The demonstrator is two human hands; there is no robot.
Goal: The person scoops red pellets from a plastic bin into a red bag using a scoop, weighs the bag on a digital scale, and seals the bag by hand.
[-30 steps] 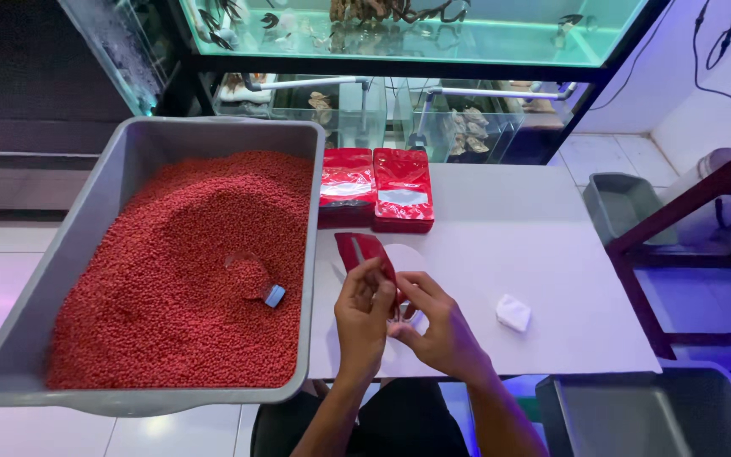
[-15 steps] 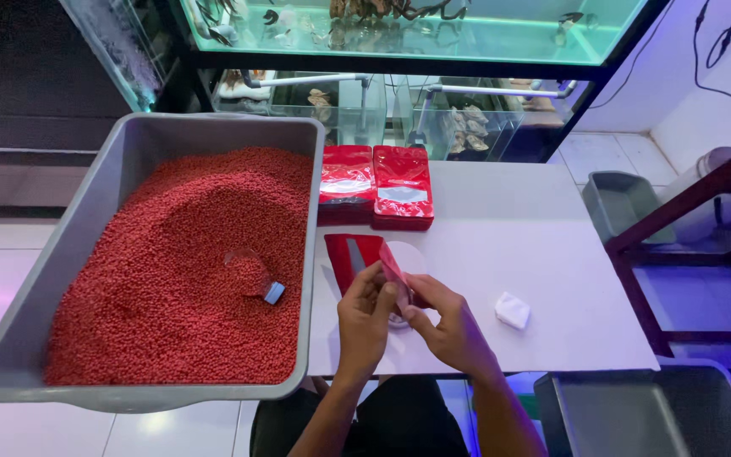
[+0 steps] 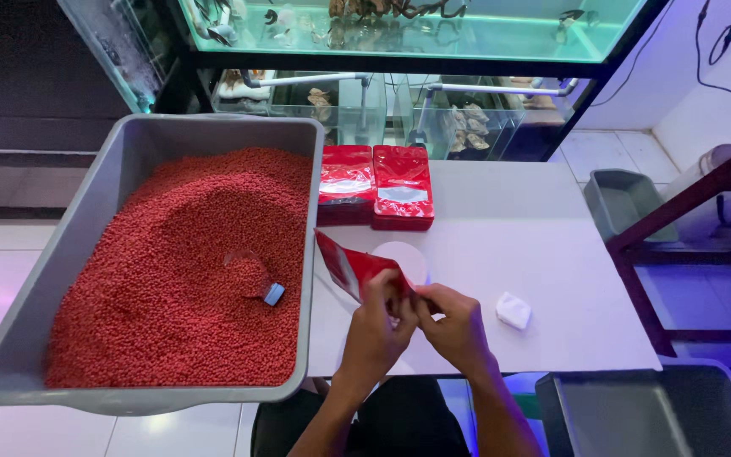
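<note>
I see both hands — left hand (image 3: 380, 317), right hand (image 3: 457, 326) — pinching the red pouch (image 3: 355, 269) mouth; it looks unfilled. Two pouches (image 3: 376, 184) already stand finished; pellets (image 3: 179, 271) remain.

1. The red pouch (image 3: 357, 269) held in both hands looks like glossy plastic film — light glints along its face.
2. The grey tub (image 3: 112, 173) is smooth, matt plastic.
3. The red pellets (image 3: 171, 279) inside form a coarse, grainy, dull surface.
4. The desk (image 3: 509, 228) top is white, smooth and matt.
5. The filled pouches (image 3: 374, 186) at the back are shiny — with clear film windows.
</note>
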